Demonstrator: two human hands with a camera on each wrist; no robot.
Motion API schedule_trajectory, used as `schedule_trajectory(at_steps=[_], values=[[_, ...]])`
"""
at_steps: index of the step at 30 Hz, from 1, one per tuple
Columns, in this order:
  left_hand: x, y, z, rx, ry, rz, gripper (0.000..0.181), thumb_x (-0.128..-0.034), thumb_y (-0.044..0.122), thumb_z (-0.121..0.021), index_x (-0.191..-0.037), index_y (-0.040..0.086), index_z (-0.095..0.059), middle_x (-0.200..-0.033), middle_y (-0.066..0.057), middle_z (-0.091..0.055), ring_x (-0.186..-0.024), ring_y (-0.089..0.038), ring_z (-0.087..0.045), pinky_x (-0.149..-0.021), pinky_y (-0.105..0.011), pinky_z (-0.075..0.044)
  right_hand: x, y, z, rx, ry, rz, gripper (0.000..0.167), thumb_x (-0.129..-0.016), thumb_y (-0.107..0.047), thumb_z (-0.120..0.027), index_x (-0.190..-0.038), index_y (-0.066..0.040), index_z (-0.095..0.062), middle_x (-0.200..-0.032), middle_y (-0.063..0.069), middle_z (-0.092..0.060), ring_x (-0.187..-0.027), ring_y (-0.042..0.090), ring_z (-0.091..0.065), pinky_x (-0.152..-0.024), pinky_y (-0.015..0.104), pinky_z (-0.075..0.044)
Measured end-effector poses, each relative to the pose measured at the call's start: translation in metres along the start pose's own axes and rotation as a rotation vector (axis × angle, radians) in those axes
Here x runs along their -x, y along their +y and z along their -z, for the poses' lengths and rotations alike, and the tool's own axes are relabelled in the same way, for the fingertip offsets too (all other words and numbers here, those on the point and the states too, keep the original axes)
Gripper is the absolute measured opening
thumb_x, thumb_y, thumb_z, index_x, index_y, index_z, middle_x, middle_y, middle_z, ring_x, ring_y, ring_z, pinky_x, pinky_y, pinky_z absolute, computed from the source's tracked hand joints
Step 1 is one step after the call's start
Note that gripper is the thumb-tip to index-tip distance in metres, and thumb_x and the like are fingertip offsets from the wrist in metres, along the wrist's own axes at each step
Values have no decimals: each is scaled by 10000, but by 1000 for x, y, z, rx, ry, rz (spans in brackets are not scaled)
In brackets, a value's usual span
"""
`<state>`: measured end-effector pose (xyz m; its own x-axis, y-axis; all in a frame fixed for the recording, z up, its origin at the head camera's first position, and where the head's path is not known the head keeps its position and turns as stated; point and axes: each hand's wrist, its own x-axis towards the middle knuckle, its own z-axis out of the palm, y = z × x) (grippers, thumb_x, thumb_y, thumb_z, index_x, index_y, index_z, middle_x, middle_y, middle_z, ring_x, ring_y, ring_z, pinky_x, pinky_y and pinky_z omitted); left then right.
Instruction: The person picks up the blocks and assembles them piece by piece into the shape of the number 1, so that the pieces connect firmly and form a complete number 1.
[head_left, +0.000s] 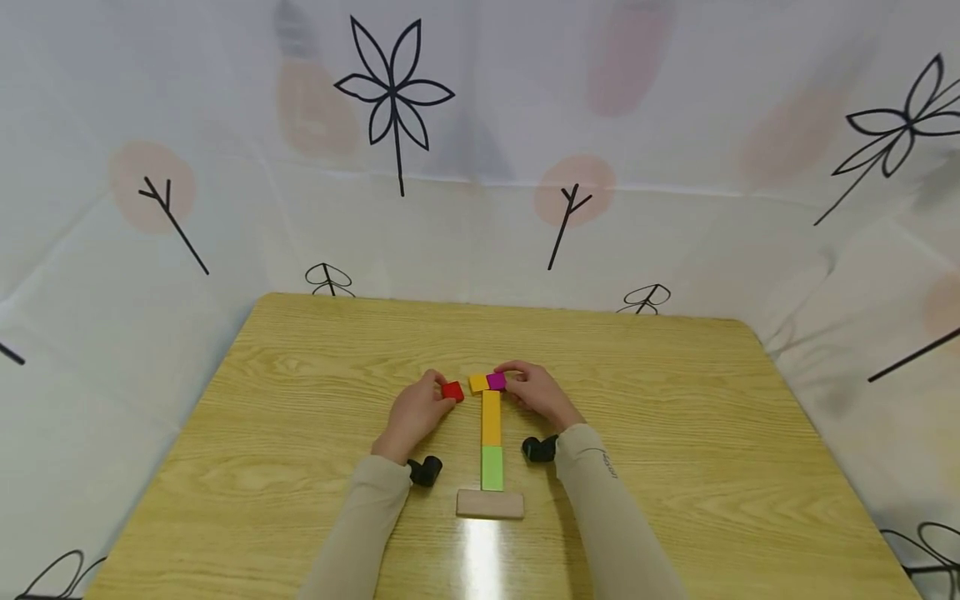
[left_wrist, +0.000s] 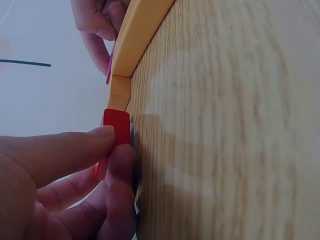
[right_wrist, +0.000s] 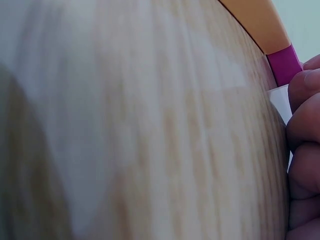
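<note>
A red block [head_left: 452, 392] is pinched between the thumb and fingers of my left hand [head_left: 415, 412]; the left wrist view shows the red block [left_wrist: 116, 131] close to the tabletop. To its right, a small yellow-orange block [head_left: 478, 383] sits beside a purple block [head_left: 497, 381]. My right hand [head_left: 542, 393] holds the purple block at its right side, thumb and index finger on it. Below these two, a long orange block [head_left: 491, 417] points toward me, with a light green block [head_left: 492, 467] at its near end. A plain wooden block [head_left: 490, 504] lies crosswise nearest me.
Everything lies on a wood-grain table [head_left: 315, 358]. A white patterned cloth [head_left: 480, 242] rises behind and at both sides of it. Dark wrist cameras jut inward from the left wrist [head_left: 426, 472] and the right wrist [head_left: 539, 449], on either side of the block column.
</note>
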<state>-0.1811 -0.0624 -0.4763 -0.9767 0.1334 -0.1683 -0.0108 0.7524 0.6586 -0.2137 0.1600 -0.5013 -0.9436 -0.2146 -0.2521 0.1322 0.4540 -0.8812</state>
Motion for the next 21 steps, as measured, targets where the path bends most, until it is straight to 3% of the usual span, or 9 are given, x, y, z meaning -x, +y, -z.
schedule_trajectory(at_steps=[21], values=[[-8, 10, -5, -101, -8, -36, 326, -832, 266, -627, -1091, 109, -506, -799, -13, -584, -628, -146, -505, -547, -282, -387, -1, 2, 0, 20, 7, -1, 263, -846, -220, -547, -1106, -213, -584, -590, 32, -468, -458, 155, -368, -452, 257, -318]])
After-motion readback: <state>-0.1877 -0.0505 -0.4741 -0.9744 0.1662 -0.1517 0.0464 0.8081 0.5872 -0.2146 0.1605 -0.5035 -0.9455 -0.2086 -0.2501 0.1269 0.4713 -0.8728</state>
